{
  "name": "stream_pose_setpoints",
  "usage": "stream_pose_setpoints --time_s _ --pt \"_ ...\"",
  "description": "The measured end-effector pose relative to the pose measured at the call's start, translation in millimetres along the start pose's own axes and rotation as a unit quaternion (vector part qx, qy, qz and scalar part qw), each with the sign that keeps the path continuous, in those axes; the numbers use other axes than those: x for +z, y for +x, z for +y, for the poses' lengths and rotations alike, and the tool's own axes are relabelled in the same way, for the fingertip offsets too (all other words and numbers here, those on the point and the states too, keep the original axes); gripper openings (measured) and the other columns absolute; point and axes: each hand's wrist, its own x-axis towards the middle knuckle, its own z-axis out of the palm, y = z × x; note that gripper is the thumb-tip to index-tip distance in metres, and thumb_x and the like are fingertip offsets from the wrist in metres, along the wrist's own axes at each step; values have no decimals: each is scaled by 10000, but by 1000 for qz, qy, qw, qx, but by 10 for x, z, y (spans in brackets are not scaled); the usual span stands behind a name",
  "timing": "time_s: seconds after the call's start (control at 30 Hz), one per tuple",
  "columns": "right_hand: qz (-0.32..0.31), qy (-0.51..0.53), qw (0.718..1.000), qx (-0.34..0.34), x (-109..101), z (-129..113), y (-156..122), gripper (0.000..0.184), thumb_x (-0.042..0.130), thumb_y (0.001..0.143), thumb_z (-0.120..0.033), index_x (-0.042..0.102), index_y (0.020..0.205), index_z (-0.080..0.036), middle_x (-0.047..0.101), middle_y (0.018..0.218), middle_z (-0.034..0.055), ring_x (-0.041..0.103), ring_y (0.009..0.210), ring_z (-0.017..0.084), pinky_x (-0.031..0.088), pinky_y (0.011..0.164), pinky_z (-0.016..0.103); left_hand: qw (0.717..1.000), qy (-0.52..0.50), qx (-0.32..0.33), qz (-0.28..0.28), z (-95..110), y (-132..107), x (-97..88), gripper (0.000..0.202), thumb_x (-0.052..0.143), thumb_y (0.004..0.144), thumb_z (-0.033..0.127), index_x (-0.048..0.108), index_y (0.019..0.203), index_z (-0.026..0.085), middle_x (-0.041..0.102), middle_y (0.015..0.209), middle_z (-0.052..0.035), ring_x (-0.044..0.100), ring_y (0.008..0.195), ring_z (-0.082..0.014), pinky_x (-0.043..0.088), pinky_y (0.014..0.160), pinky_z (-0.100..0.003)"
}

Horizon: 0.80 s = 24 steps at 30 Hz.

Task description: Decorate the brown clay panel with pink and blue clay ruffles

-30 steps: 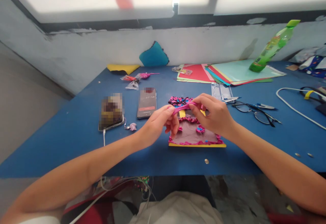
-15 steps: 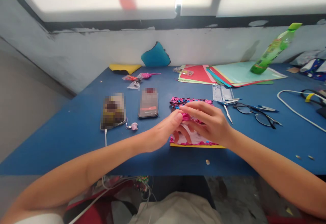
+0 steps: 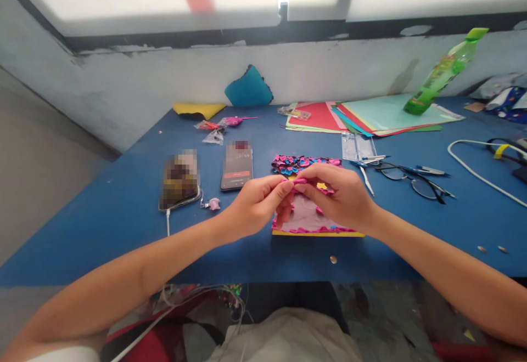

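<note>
Between the fingertips of both hands is a small pink piece of soft material [image 3: 300,181], pinched from either side; whether it is clay or paper I cannot tell. My left hand [image 3: 263,203] grips its left end with thumb and forefinger. My right hand [image 3: 340,194] pinches the right end. Beneath them lies a yellow-edged board [image 3: 321,235] with a pale bare middle [image 3: 313,216]. Curled pink, blue and dark bits [image 3: 307,163] crowd its far edge, and a pink band runs along the near edge. My hands hide part of the board.
Two phones [image 3: 237,165] lie left, one with a charging cable [image 3: 168,222] and a charm [image 3: 214,204]. Right are eyeglasses [image 3: 411,181], pens [image 3: 432,171] and a clear packet [image 3: 358,147]. Coloured sheets [image 3: 317,118] and a tilted green bottle [image 3: 444,74] stand behind. A small shiny bit [image 3: 333,260] lies near the front edge.
My fingers have drawn in from a looser, spread pose to a tight pinch on the pink piece. My hands have parted slightly, showing more of the board's pale middle.
</note>
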Motion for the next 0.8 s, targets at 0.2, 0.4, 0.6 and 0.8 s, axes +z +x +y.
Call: stream_pose_setpoints --time_s 0.2,0.4,0.6,0.8 --pt "7 -14 999 31 0 91 4 63 584 863 -180 608 809 -159 661 690 12 571 583 92 464 567 196 1000 -17 -7 3 -14 9 -1 401 458 898 504 466 675 171 578 523 13 557 459 -98 444 485 -208" --pt "13 -7 996 87 -61 210 16 62 601 850 -200 648 823 -171 684 729 17 603 639 107 475 574 213 999 -41 -5 6 5 12 -29 345 397 941 377 464 679 163 571 524 12 544 466 -88 347 454 -193" --pt "102 60 977 179 -106 290 40 146 696 769 -279 602 833 -189 647 649 -26 605 558 103 492 524 222 997 -79 -19 6 -31 36 -39 334 316 954 444 393 758 184 551 612 28 569 506 -98 337 480 -214" --pt "88 53 991 84 -23 98 13 113 658 819 -280 586 794 -196 642 781 14 607 659 106 508 558 225 996 -78 -17 -40 -109 29 -23 496 297 867 684 391 878 198 538 764 19 593 591 -108 360 499 -222"
